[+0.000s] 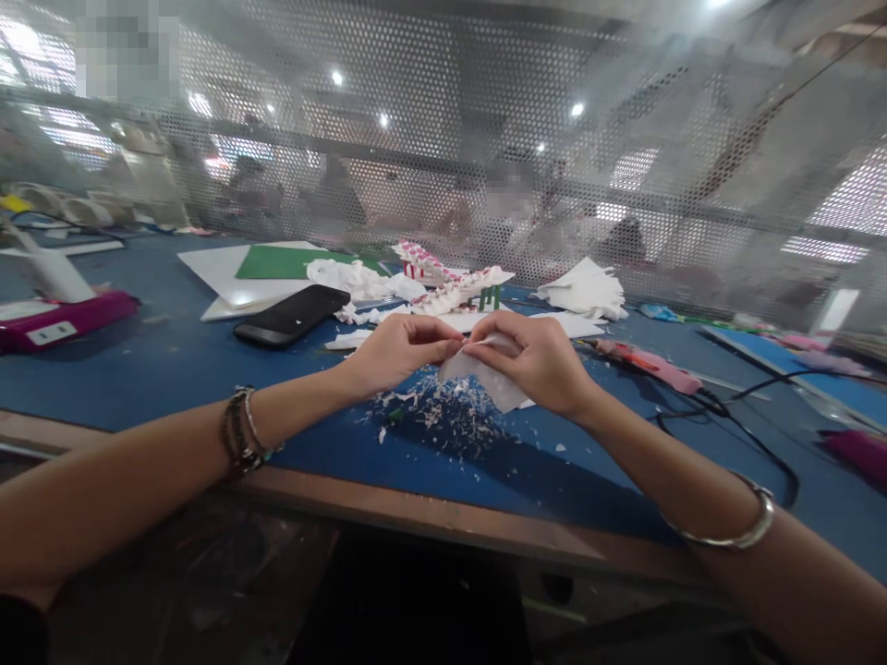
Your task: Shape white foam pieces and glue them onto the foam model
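My left hand [402, 353] and my right hand [537, 358] meet above the blue tabletop, thumb and fingers of each pinched together. Between them is a thin, whitish, translucent sheet [489, 377] that hangs down from the fingertips. My right hand grips it plainly; my left fingertips close on its upper left edge, partly hidden. Below the sheet, small white scraps [450, 411] lie scattered with a bit of green [395, 416] among them. A black phone [292, 316] lies to the left of my left hand.
Behind my hands are white crumpled pieces [364, 280], a pink-patterned strip [422, 259], a green sheet [277, 262] and a fanned white stack [586, 286]. A pink corded tool [651, 365] lies right, its black cable [755, 443] looping nearby. A perforated metal screen [430, 120] stands behind.
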### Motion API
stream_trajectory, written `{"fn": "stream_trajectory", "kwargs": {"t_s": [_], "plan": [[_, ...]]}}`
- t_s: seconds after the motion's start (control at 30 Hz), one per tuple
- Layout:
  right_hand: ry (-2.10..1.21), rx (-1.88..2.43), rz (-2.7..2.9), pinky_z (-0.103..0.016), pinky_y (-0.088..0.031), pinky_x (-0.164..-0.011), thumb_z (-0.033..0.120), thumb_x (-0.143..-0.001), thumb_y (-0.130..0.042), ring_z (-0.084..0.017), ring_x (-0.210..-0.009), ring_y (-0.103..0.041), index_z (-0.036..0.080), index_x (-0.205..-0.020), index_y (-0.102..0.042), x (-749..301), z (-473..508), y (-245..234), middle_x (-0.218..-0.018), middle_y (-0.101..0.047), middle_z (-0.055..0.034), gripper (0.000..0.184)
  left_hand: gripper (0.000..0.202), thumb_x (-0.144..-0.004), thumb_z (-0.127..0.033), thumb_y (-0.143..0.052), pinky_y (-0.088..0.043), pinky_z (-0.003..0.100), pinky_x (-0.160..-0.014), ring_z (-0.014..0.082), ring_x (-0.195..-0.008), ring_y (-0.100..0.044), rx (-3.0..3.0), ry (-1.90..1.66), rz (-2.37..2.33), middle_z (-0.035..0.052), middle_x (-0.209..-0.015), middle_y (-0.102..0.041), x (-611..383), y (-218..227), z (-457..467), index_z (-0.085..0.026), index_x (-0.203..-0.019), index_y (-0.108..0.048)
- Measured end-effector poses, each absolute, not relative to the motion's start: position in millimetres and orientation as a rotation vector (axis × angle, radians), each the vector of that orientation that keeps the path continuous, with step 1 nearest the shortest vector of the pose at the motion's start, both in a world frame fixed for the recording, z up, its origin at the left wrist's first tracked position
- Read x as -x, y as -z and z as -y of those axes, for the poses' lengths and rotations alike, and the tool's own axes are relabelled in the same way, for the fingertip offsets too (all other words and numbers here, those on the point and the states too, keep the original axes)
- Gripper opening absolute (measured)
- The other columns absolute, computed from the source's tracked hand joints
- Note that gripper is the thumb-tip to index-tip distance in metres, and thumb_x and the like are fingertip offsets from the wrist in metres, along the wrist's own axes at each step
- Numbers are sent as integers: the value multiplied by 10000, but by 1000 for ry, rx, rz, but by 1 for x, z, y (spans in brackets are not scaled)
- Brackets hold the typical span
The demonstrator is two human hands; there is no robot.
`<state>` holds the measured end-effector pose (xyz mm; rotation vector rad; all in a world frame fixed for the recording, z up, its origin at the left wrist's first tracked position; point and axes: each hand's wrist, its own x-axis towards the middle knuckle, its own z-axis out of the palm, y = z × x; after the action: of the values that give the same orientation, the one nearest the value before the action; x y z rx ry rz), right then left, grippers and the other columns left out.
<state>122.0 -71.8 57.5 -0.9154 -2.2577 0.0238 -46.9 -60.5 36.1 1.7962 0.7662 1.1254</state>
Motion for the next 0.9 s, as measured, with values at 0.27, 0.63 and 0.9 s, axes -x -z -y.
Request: {"fn": "stream_trajectory", "kwargs": {"t_s": [0.27, 0.63, 0.9], "plan": [[52, 928, 2240, -208, -325, -523, 300, -736, -547, -81, -537, -486, 184, -663, -542, -121, 71, -56, -615, -591, 21, 137, 83, -657, -217, -590, -403, 179, -502, 68, -524, -501, -1936, -1152, -751, -2, -617, -612, 48, -32, 59, -146, -691, -618], [-252, 932, 2124, -208, -303, -467, 312, -734, -524, -68, -516, -411, 167, -691, -537, -121, 70, -57, -610, -524, 23, 152, 81, -663, -199, -561, -421, 195, -540, 77, -559, -500, -1937, -1253, -725, 4, -637, -593, 47, -34, 58, -134, -698, -596], [-299, 926, 2023, -203, -295, -449, 288, -702, -561, -61, -490, -398, 163, -626, -512, -118, 71, -52, -546, -486, 40, 154, 130, -674, -213, -561, -402, 173, -505, 65, -527, -486, -2013, -1230, -751, 4, -622, -604, 47, -31, 58, -116, -725, -630]]}}
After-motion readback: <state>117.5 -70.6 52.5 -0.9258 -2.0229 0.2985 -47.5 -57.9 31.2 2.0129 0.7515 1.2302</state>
